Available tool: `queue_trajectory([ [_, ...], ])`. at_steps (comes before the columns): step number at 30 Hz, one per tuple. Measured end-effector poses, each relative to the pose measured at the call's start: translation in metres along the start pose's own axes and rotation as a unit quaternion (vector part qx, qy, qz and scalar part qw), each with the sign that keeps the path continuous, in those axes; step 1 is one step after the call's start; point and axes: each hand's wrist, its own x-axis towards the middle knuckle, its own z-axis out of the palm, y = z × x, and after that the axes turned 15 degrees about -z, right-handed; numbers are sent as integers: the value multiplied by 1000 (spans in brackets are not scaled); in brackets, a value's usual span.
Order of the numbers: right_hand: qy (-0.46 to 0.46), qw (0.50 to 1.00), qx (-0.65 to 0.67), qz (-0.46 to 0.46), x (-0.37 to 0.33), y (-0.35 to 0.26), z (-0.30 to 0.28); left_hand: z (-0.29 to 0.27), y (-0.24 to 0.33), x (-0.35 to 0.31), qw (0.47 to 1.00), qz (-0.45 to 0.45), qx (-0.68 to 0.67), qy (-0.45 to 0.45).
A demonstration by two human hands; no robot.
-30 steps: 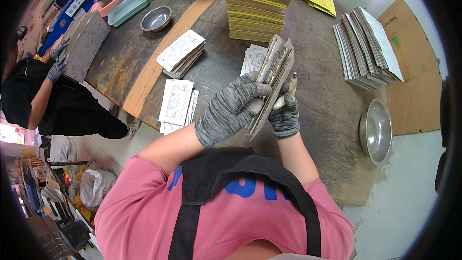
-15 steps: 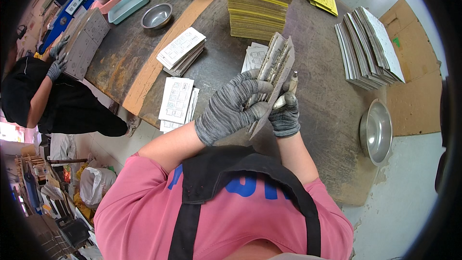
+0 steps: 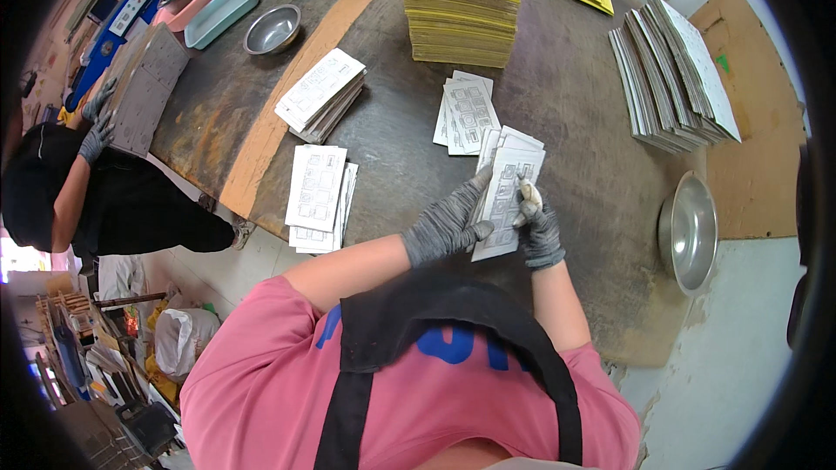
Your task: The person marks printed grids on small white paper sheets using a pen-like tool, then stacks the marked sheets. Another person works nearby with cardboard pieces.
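Note:
My left hand (image 3: 446, 219), in a grey knit glove, grips the left side of a small fanned stack of white printed cardboard sheets (image 3: 508, 196). The sheets lie tilted low over the table, printed side up. At their right edge, my gloved right hand (image 3: 542, 228) is closed around a slim pen-like tool (image 3: 527, 190) with a pale body. Its tip points at the top sheet; whether it touches cannot be made out. Just beyond the held stack lies a loose pile of similar printed sheets (image 3: 470, 113).
Two more piles of printed sheets (image 3: 320, 91) sit left on the dark table (image 3: 392, 61). A tall yellow-edged cardboard stack (image 3: 461, 22) stands at the back. To the right are leaning boards (image 3: 666, 78) and a metal bowl (image 3: 691, 231). A co-worker (image 3: 96, 183) handles boards at far left.
The cardboard stack has turned from edge-on and upright to lying face up, lower down. My right hand has swung the tool's tip from pointing up to pointing onto the top sheet.

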Motion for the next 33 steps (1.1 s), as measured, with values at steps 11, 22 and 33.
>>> queue_trajectory([
  [11,115,893,-431,-65,65,10,-79,-54,-115,121,964,-222,33,139],
  [22,-89,869,-469,132,195,91,-5,-42,-125,198,897,-410,21,166],
  [33,-7,992,113,57,116,26,19,-40,-27,111,957,-163,-233,-54],
])
